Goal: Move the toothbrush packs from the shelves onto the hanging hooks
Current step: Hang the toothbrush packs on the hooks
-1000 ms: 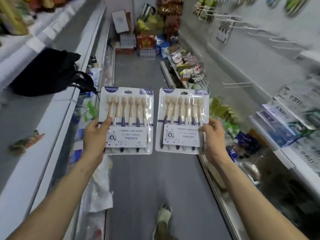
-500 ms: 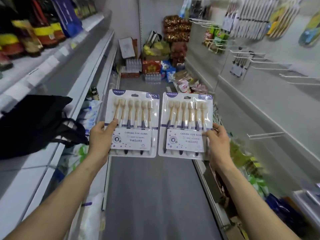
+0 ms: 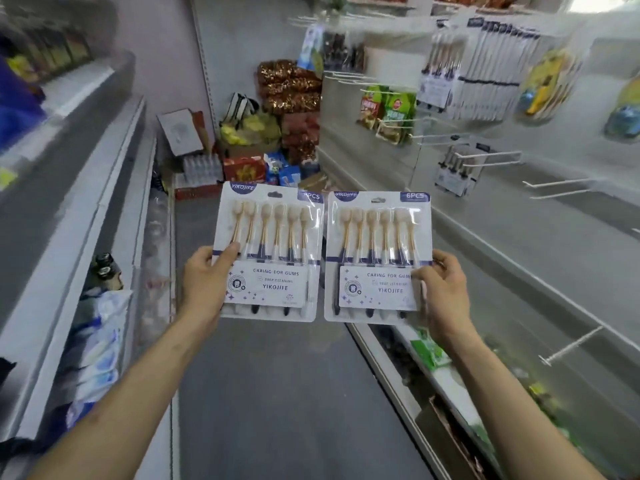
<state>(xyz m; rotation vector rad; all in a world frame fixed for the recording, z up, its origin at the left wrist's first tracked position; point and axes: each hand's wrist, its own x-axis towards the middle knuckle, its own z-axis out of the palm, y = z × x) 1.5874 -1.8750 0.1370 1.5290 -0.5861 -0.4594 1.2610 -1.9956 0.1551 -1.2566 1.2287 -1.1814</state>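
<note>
My left hand (image 3: pixel 204 282) pinches the outer edge of one toothbrush blister pack (image 3: pixel 273 251), and my right hand (image 3: pixel 445 299) that of a second pack (image 3: pixel 377 258). Both are held upright, side by side over the aisle (image 3: pixel 277 393), well apart from the bare wire hooks (image 3: pixel 561 182) at right. I judge them light, flat and stiffish: glossy card under clear moulded plastic, best gripped low, leaving the top hang slot (image 3: pixel 275 194) free.

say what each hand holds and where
Left hand grips the left pack by its left edge; right hand grips the right pack by its right edge.
</note>
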